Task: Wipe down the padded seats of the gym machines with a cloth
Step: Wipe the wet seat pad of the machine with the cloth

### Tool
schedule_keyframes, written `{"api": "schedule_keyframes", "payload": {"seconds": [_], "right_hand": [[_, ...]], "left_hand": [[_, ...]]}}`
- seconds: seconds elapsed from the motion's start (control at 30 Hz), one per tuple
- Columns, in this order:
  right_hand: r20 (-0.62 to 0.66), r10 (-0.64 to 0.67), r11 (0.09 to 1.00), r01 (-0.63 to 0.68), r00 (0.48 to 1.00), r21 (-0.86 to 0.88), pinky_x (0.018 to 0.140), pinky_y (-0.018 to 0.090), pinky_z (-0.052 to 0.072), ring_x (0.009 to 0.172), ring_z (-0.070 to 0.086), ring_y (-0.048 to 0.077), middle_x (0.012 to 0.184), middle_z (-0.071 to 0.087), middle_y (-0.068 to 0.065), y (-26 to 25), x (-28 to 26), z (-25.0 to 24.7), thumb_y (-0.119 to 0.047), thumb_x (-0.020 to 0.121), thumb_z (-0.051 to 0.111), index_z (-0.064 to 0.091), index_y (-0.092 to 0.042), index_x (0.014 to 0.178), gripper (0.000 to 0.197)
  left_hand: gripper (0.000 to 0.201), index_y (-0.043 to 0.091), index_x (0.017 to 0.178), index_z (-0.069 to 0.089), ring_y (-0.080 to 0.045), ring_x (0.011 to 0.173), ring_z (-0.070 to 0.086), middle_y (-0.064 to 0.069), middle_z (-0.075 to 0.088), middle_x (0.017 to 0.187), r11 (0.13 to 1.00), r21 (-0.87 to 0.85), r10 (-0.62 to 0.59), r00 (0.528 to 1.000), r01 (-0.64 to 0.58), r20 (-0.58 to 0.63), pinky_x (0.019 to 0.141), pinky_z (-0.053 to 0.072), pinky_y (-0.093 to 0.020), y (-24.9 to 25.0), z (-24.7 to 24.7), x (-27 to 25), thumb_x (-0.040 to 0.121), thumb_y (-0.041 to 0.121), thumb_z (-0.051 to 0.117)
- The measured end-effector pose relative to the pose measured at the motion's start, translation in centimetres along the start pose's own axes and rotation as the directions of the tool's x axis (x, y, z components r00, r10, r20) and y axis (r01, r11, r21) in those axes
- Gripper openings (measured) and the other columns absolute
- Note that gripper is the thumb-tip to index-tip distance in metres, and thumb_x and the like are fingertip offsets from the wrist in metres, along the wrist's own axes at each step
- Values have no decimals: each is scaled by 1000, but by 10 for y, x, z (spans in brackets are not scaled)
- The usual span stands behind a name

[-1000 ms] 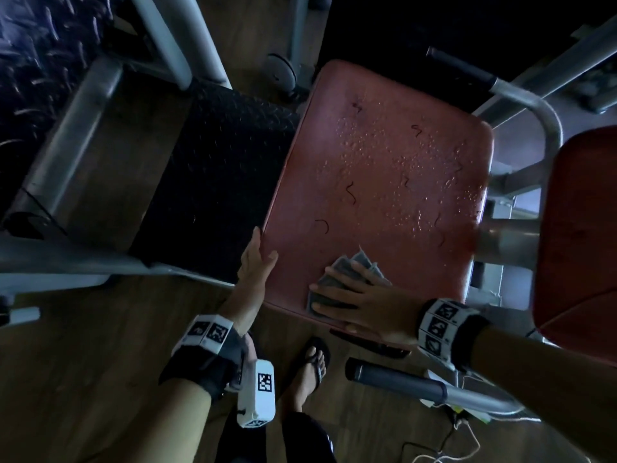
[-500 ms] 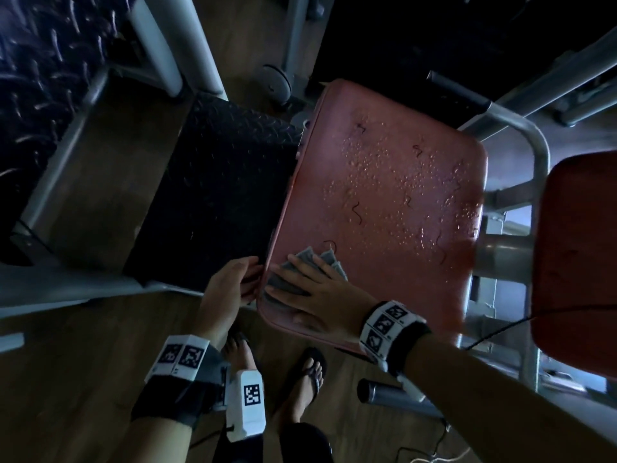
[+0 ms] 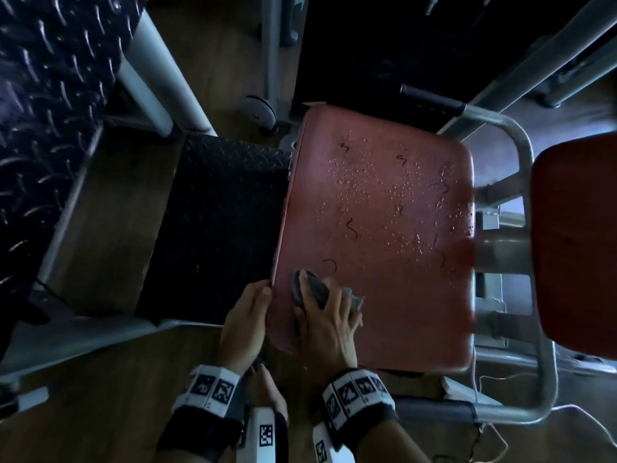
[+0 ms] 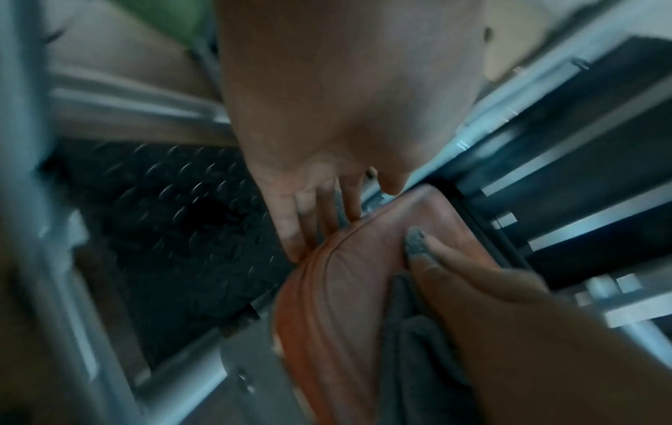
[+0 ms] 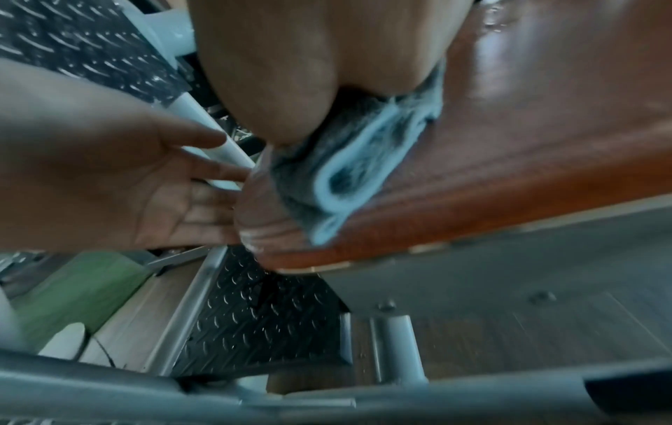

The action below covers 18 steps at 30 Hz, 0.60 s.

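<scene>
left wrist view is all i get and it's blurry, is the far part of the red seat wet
Observer: Yes. The head view shows water droplets scattered over the far half of the red seat, beyond where the right hand presses the cloth.
Operator: ok and is there another pad close by to do next
Observer: Yes, a second red pad sits just to the right of this seat, out of your frame.
</scene>
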State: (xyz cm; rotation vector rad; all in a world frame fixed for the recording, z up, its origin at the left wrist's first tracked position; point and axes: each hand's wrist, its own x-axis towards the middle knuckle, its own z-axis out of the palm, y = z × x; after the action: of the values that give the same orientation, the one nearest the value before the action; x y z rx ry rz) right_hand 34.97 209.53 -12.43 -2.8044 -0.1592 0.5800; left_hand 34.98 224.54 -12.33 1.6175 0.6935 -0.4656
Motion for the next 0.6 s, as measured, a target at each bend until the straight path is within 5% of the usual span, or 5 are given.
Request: {"api": "schedule_keyframes", "payload": {"seconds": [0.07,0.2,0.4,0.6], "right_hand": [[-73,45,998,-48,996,-37,97,60,37,117,41,33,138,29,7,5,-9,3,-52,100,14,21,-32,153,58],[-181,57,993,-75,982,-90,79,50,45,99,49,31,127,42,10,19,-11,0,-47,100,27,35,-26,150,55],[-234,93,976,-136,968,-171,75,49,45,91,51,32,118,48,13,30,20,-15,-45,99,29,40,-24,146,53],[-199,77,974,-116,977,-194,74,49,47,89,51,31,117,48,12,31,-3,-13,-45,98,28,40,-22,146,55]], "left_hand": [[30,29,129,54,-1,99,62,10,63,116,982,172,81,997,-82,15,82,50,-22,0,3,-3,102,37,43],[45,30,143,41,-9,121,54,9,53,136,926,329,186,982,-183,22,100,47,-40,-12,9,4,100,40,47],[45,26,142,45,-10,120,55,6,56,132,923,304,252,968,-236,-14,102,46,-39,-16,12,6,98,28,55],[46,26,140,48,-10,117,57,7,59,129,933,306,215,975,-192,-45,100,47,-37,-12,13,6,96,23,58]]}}
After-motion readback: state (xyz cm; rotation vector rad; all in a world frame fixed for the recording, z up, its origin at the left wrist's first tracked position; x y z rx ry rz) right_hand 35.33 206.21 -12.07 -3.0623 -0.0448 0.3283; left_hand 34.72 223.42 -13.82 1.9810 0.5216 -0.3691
